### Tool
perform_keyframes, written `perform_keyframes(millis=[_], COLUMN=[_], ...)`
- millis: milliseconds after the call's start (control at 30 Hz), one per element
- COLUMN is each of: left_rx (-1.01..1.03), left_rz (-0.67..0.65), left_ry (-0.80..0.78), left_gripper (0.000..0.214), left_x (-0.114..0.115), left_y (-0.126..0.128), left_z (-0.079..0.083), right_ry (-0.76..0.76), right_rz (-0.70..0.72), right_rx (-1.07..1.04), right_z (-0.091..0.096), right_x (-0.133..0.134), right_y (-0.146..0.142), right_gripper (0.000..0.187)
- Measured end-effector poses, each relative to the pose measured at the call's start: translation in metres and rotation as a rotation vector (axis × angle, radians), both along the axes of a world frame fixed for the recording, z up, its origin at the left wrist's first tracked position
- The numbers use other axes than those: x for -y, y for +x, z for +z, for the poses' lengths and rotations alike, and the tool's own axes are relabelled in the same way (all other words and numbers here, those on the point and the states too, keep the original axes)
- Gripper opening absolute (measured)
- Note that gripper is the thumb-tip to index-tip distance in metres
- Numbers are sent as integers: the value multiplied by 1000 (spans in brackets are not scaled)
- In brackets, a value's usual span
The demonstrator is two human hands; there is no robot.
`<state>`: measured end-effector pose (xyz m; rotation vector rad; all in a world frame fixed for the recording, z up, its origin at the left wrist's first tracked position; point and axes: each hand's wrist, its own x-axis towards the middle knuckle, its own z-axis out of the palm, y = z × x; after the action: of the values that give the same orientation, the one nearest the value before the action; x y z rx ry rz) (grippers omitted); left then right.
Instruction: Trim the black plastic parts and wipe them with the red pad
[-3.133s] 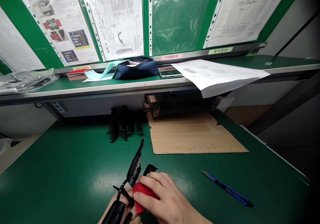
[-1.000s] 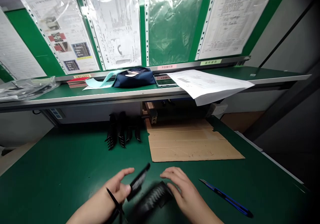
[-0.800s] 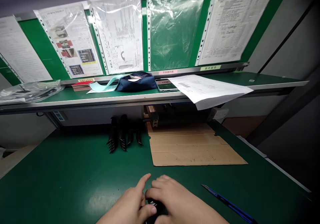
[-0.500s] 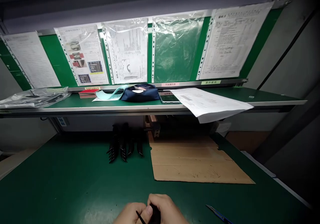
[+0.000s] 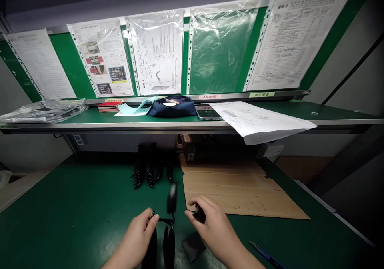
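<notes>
My left hand (image 5: 136,237) is closed, thumb and finger pinching a thin black stem. Joined to it is a branching frame of long black moulded parts (image 5: 169,247); one blurred black part (image 5: 172,199) stands up from its far end. Beside it my right hand (image 5: 214,229) is curled around a small dark piece (image 5: 199,214), largely hidden by the fingers, its kind unclear. Below that hand a flat dark rectangular piece (image 5: 193,247) shows near the green tabletop; whether it lies there or hangs, I cannot tell.
Several black curved parts (image 5: 151,171) lie at the back of the green table (image 5: 90,205). A cardboard sheet (image 5: 240,193) lies to the right, and a blue-handled blade tool (image 5: 267,255) in front of it. A shelf (image 5: 105,126) overhead carries a phone (image 5: 208,112), papers and a blue pouch (image 5: 171,106).
My hands have moved forward and apart from being pressed together. The black moulded parts, earlier mostly hidden in them, now show between the hands. The view has shifted slightly.
</notes>
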<state>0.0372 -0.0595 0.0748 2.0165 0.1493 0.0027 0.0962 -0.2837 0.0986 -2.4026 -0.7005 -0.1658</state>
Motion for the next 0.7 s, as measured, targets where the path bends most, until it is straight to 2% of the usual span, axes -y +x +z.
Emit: perform_keyframes(millis=[67, 167, 233, 267, 300, 367, 400, 467, 600, 700], left_rx=[-23, -123, -193, -208, -207, -158, -118, -41, -74, -154], left_rz=[51, 59, 116, 126, 121, 70, 45, 54, 101, 19], left_ry=[-281, -588, -779, -769, -680, -336, -139, 93, 310, 362], left_gripper=[56, 71, 70, 63, 56, 47, 45, 41, 46, 49], left_x=[6, 27, 41, 45, 46, 36, 26, 0, -44, -54], left_y=[0, -6, -11, -13, -15, -15, -13, -10, -7, -13], left_z=[-28, -65, -79, -82, -82, -75, -70, -58, -43, -29], right_ry=[43, -79, -150, -169, -180, -203, -224, -295, -464, -425], right_rz=[-9, 32, 10, -4, -9, 5, 29, 127, 393, 419], right_rx=[-101, -198, -204, -193, -183, -176, -178, -195, -236, -144], right_z=[-23, -58, -73, -77, -80, -84, -87, -95, -118, -116], right_x=[-8, -24, -31, -33, -34, -36, -38, -45, -62, -63], right_y=[-6, -11, -11, -11, -10, -8, -8, -6, -5, -9], right_gripper=[36, 56, 54, 49, 44, 33, 29, 24, 24, 30])
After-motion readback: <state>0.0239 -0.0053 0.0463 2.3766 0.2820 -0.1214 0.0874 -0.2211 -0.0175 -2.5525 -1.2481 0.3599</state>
